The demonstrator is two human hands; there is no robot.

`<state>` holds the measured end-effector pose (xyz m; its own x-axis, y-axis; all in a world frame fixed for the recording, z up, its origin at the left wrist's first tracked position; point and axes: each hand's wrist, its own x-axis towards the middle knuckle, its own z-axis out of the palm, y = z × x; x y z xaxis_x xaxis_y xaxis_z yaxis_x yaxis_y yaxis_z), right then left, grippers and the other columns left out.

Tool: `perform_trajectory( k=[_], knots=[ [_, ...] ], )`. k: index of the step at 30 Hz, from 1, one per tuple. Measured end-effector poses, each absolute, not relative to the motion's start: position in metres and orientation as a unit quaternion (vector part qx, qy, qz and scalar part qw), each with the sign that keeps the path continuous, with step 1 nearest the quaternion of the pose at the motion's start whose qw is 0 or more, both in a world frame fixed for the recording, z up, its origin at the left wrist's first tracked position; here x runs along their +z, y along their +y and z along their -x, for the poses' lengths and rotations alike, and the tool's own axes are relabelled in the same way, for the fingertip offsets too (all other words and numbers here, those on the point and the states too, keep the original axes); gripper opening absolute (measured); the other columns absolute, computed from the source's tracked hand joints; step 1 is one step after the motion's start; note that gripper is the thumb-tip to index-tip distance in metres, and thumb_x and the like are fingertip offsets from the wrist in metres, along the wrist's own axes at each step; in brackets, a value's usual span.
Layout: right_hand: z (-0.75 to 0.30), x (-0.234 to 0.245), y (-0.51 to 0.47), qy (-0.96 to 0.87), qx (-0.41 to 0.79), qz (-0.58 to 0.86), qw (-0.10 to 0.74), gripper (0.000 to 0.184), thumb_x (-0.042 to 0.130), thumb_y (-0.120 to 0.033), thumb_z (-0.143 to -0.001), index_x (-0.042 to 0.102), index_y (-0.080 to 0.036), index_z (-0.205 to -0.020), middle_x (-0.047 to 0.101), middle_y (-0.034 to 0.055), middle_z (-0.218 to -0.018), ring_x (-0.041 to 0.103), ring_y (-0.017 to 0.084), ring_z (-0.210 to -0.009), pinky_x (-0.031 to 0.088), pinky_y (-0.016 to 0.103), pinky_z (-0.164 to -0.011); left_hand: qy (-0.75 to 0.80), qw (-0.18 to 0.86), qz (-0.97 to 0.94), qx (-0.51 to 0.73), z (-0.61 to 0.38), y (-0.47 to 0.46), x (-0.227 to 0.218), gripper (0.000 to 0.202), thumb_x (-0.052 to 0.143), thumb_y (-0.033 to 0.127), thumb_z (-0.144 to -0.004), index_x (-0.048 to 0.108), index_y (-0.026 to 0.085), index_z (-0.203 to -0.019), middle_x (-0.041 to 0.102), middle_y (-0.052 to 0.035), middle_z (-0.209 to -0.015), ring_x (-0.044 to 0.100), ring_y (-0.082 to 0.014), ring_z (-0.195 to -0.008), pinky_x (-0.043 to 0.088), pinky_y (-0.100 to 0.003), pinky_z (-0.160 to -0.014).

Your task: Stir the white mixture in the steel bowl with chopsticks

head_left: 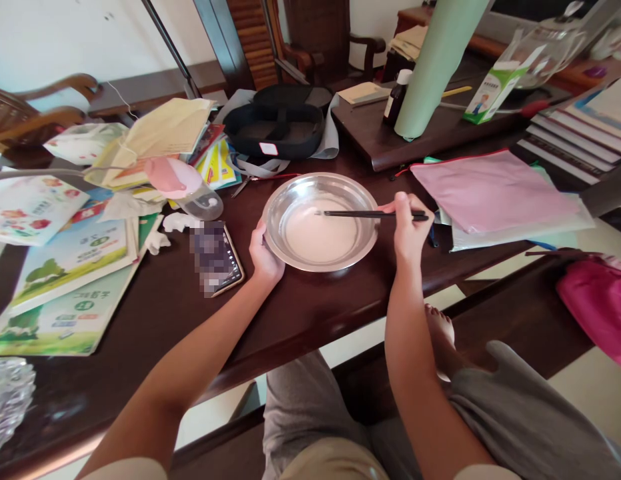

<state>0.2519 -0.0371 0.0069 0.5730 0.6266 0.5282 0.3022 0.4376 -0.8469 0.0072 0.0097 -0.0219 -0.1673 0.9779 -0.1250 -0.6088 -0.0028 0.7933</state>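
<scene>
While the left hand (266, 253) was clamped on the near left side of one metal bowl (323, 267), the right hand (411, 227) was closed on dark chopsticks (360, 214), which lay too close together to count. The single bowl sat between the two hands, over the bench (155, 327), and held white liquid (320, 233); the chopstick tips pointed left from the right hand, over the liquid. Whether the right hand's fingers touched the rim, I could not tell.

Just left of the left hand lay one phone (227, 263), and well to the left of that hand were at least two booklets (75, 257). One black case (245, 143) stood beyond both hands. Near the right hand, on its right, was one pink folder (470, 193); farther beyond that hand stood one dark bottle (394, 107) and one green-and-white box (493, 97). One bright pink bag (597, 307) was well to its right.
</scene>
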Motion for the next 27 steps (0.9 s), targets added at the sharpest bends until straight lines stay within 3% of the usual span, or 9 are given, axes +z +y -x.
perform_trajectory(
  k=[5,8,11,17,23,27],
  knots=[
    [-0.2530,0.0047,-0.0358,-0.412,0.121,0.490,0.759,0.063,0.057,-0.066,-0.096,0.049,-0.024,-0.050,0.049,-0.0047,-0.046,0.059,0.014,-0.046,0.051,0.032,-0.057,0.373,0.596,-0.252,0.665,-0.0069,0.0100,-0.0223,0.019,0.062,0.036,-0.087,0.073,0.023,-0.078,0.081,-0.0022,-0.092,0.073,-0.0230,-0.102,0.055,-0.032,-0.095],
    [-0.2475,0.0095,-0.0391,-0.485,0.185,0.493,0.699,0.055,0.063,-0.065,-0.092,0.058,-0.023,-0.056,0.057,-0.0035,-0.052,0.066,0.016,-0.055,0.056,0.034,-0.066,0.376,0.592,-0.258,0.665,-0.0068,0.0101,-0.0231,0.019,0.062,0.037,-0.087,0.073,0.023,-0.079,0.080,-0.0023,-0.092,0.073,-0.0235,-0.103,0.055,-0.033,-0.095],
    [-0.2475,0.0112,-0.0399,-0.491,0.164,0.513,0.685,0.051,0.065,-0.065,-0.091,0.063,-0.023,-0.061,0.064,-0.0019,-0.059,0.070,0.018,-0.063,0.058,0.036,-0.074,0.370,0.594,-0.262,0.664,-0.0068,0.0100,-0.0236,0.019,0.064,0.039,-0.086,0.072,0.023,-0.080,0.080,-0.0027,-0.093,0.073,-0.0246,-0.107,0.054,-0.034,-0.098],
    [-0.2541,0.0061,-0.0379,-0.396,0.125,0.498,0.761,0.062,0.057,-0.067,-0.094,0.048,-0.024,-0.049,0.050,-0.0035,-0.046,0.059,0.015,-0.047,0.053,0.034,-0.059,0.376,0.595,-0.261,0.661,-0.0069,0.0102,-0.0238,0.020,0.066,0.042,-0.083,0.071,0.023,-0.077,0.080,-0.0031,-0.093,0.073,-0.0250,-0.107,0.054,-0.034,-0.098],
    [-0.2479,0.0117,-0.0404,-0.489,0.180,0.511,0.683,0.050,0.067,-0.065,-0.090,0.064,-0.024,-0.061,0.067,-0.0021,-0.060,0.071,0.018,-0.063,0.058,0.036,-0.074,0.384,0.584,-0.265,0.664,-0.0073,0.0103,-0.0231,0.020,0.067,0.043,-0.080,0.068,0.024,-0.077,0.078,-0.0026,-0.091,0.074,-0.0244,-0.102,0.054,-0.034,-0.095],
    [-0.2540,0.0078,-0.0375,-0.399,0.111,0.516,0.750,0.059,0.060,-0.065,-0.094,0.054,-0.023,-0.053,0.056,-0.0033,-0.051,0.065,0.016,-0.053,0.055,0.034,-0.067,0.381,0.588,-0.265,0.662,-0.0070,0.0105,-0.0231,0.021,0.068,0.045,-0.081,0.068,0.024,-0.077,0.078,-0.0024,-0.090,0.073,-0.0255,-0.103,0.054,-0.034,-0.095]
  ],
)
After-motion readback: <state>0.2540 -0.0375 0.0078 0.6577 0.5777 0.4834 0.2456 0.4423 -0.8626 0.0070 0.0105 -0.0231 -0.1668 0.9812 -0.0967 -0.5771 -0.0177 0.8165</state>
